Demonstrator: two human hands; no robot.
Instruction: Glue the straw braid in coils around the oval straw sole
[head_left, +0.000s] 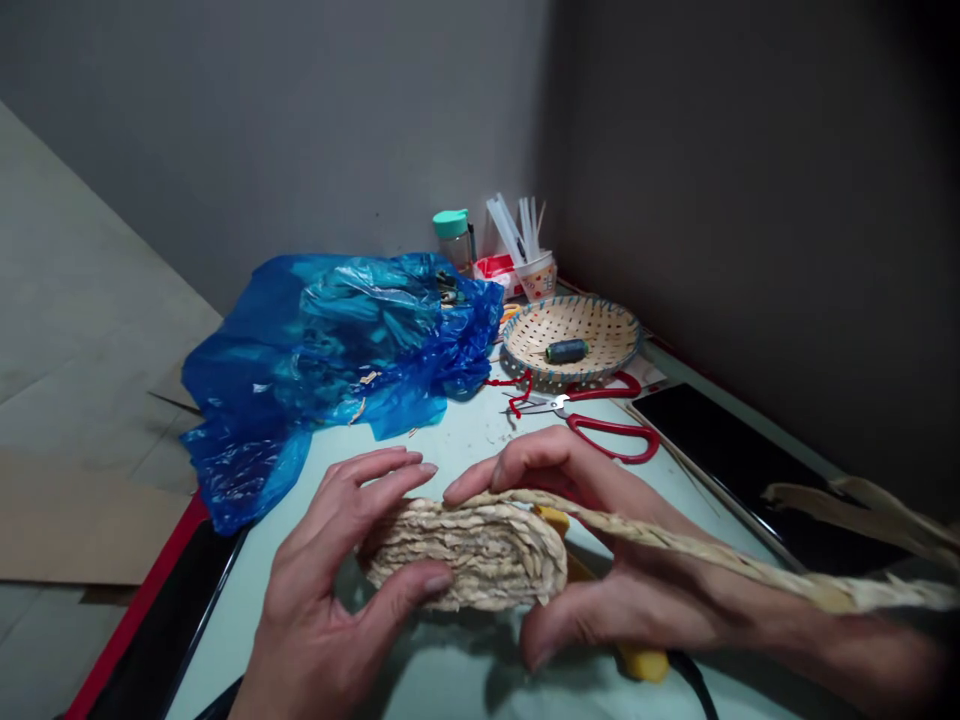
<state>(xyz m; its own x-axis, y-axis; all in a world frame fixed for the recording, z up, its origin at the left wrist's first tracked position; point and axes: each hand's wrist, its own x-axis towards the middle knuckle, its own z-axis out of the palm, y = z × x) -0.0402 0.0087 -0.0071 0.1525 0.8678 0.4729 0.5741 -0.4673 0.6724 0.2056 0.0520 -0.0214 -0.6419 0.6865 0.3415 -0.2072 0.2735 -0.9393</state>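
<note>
A flat oval coil of braided straw (469,555) is held up over the pale tabletop between both hands. My left hand (337,570) grips its left end, thumb across the near face and fingers along the top edge. My right hand (592,540) curves around the right end, fingertips on the upper edge and thumb near the lower corner. From the coil's top a loose length of braid (720,550) runs right, over my right hand and forearm. Partly hidden behind the right hand is a yellow object (643,664) with a dark cord.
Red-handled scissors (615,440) lie beyond my right hand. Behind them a woven basket (517,355) holds a dark thread spool (566,351). A blue plastic bag (337,340) covers the back left. A paper cup (537,275) and a teal-lidded jar (451,235) stand by the wall.
</note>
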